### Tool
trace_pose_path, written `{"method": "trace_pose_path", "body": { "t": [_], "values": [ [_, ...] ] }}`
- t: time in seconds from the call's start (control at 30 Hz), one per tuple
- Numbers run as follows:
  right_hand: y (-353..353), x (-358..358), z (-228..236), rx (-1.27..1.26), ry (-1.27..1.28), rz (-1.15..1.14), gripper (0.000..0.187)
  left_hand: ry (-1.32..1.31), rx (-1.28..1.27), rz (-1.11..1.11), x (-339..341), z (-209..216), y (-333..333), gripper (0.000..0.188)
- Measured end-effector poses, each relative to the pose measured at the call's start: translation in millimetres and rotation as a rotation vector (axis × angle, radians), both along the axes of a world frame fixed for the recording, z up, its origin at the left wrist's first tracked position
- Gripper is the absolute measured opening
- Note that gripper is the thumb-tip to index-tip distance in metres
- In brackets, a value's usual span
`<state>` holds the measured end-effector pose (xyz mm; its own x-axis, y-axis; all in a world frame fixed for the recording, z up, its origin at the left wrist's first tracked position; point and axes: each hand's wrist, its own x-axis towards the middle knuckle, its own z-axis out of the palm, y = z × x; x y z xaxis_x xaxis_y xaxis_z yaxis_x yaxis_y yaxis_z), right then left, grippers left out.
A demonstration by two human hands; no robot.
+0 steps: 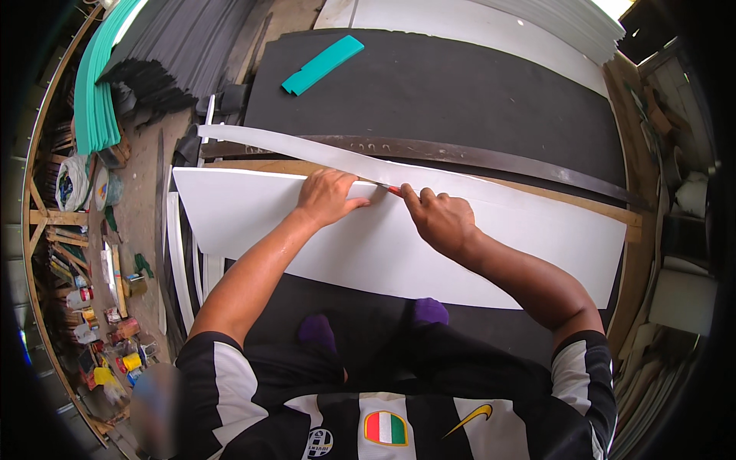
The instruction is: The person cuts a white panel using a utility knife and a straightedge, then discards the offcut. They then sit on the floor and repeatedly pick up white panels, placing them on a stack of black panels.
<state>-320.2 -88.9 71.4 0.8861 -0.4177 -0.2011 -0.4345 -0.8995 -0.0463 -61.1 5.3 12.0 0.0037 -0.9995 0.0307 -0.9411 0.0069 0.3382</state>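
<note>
A long white foam sheet (307, 249) lies across the middle, in front of me. Along its far edge, a narrow white strip (291, 146) is parted from it on the left and still joins it to the right of the blade. My right hand (443, 221) is closed round a red-handled knife (394, 190), whose blade sits where strip and sheet split. Just left of the blade, my left hand (328, 198) grips the sheet's cut edge, fingers curled over it and thumb on the top face. The fingertips are partly hidden.
Beyond the strip lie a long dark metal bar (491, 166) and a wooden batten (529, 192). A teal offcut (323, 65) rests on the black sheet (460, 84). Stacked teal sheets (96, 100) stand at far left, above scattered supplies. My purple-socked feet (431, 311) are near the sheet's front edge.
</note>
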Motion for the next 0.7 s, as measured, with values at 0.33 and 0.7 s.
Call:
{"method": "trace_pose_path", "body": {
  "t": [0.33,0.7],
  "values": [
    [-48.2,-118.2,2.8,-0.068,0.173,-0.249,0.030,0.073,0.004,0.033,10.8,-8.9,4.3,0.068],
    [-126.9,-121.7,-27.1,0.314,-0.020,-0.694,0.031,0.135,-0.096,0.017,71.4,-9.2,26.6,0.067]
  ]
}}
